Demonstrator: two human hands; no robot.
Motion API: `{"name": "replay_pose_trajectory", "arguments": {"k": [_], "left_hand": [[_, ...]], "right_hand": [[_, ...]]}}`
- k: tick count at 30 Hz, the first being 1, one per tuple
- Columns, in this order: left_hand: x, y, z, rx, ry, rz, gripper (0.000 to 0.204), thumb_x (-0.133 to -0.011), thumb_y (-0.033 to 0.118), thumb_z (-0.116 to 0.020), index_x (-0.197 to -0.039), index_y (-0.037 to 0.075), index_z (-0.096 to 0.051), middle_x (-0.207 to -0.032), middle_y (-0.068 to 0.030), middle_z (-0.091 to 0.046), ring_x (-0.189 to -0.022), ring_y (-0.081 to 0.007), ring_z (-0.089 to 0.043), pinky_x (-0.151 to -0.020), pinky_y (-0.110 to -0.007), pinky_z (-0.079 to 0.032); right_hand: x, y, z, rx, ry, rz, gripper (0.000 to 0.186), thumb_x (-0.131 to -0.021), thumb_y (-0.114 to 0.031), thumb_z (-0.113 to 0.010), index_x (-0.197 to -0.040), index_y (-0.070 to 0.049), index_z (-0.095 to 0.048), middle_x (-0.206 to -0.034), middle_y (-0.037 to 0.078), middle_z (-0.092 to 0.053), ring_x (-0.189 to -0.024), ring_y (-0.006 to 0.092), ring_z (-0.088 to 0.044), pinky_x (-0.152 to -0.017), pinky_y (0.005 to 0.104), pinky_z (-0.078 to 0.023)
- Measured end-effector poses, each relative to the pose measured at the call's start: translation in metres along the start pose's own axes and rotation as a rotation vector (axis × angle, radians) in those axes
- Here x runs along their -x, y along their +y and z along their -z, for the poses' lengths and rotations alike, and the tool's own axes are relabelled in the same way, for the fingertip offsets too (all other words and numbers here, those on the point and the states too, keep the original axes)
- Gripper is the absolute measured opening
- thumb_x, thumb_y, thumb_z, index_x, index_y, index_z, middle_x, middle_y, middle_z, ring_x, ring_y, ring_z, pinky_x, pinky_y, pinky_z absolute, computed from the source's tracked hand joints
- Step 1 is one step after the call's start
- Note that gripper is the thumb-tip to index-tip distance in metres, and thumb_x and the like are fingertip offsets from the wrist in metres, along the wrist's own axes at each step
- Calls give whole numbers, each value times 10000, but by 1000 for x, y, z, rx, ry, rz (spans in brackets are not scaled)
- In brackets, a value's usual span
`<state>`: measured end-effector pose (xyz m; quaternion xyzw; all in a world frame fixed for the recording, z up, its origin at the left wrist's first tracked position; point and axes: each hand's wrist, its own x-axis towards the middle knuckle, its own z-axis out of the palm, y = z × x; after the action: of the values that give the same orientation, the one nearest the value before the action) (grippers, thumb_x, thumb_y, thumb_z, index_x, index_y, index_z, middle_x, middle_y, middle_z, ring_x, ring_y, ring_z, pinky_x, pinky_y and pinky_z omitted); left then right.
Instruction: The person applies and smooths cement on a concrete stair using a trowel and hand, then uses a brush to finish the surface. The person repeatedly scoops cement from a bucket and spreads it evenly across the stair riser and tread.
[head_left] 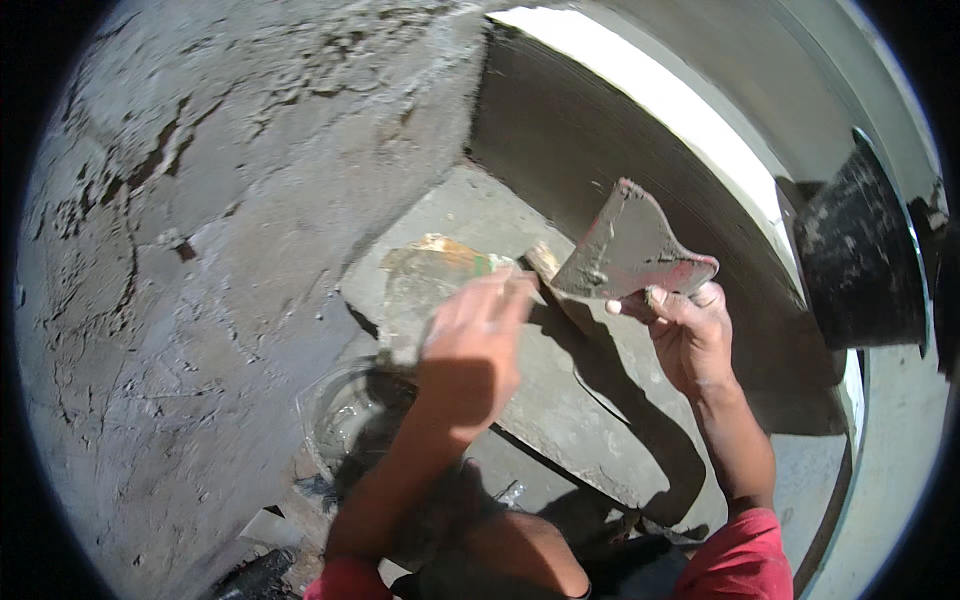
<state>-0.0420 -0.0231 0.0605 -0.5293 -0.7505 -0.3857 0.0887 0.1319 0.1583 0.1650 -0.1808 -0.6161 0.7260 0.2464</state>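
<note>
My right hand (690, 335) grips a flared, mortar-smeared plate (640, 245) by its lower edge, thumb in front. Grey mortar coats the face of this plate, and reddish patches show along its rim; whether it has a handle I cannot tell. To the left, my left hand (472, 335) is smeared by motion above a mortar-covered board (560, 425). What its fingers do, or whether they hold anything, is unclear. A narrow wooden piece (541, 262) lies between the two hands, close to the left fingertips.
A rough plastered wall (230, 270) rises on the left. Behind the plate stands a darker, smoother plastered wall (570, 120). A black bucket (860, 250) is at the right. Below the left forearm sits a clear round container (318, 415) with wet contents, beside the board.
</note>
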Motion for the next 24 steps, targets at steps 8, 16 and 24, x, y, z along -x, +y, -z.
{"name": "replay_pose_trajectory", "arguments": {"k": [8, 16, 24], "left_hand": [[-82, 4, -67, -28, -535, -543, 300, -898, 62, -723, -1195, 103, -734, -1180, -104, -728, -1283, -301, -648, -1303, -594, -293], [-75, -8, 29, 29, -564, -483, 391, -887, 104, -781, -1266, 99, -687, -1182, -113, -670, -1248, -320, -613, -1209, -531, -380], [-84, 6, 61, 47, -587, -461, 420, -893, 127, -802, -1294, 107, -678, -1189, -102, -666, -1226, -327, -611, -1193, -547, -371]], "right_hand": [[49, -14, 52, 114, 54, 173, 346, -1007, -22, -680, -1307, 150, -700, -1273, 227, -764, -1125, 278, -740, -1045, 425, -565], [86, -8, 85, 814, -189, 482, 414, -965, 58, -553, -1337, 65, -735, -1252, 303, -771, -1151, 410, -788, -1060, 512, -602], [87, -10, 74, 699, -449, 560, 377, -1045, -97, -681, -1388, 61, -697, -1393, 287, -724, -1373, 498, -653, -1187, 629, -489]]}}
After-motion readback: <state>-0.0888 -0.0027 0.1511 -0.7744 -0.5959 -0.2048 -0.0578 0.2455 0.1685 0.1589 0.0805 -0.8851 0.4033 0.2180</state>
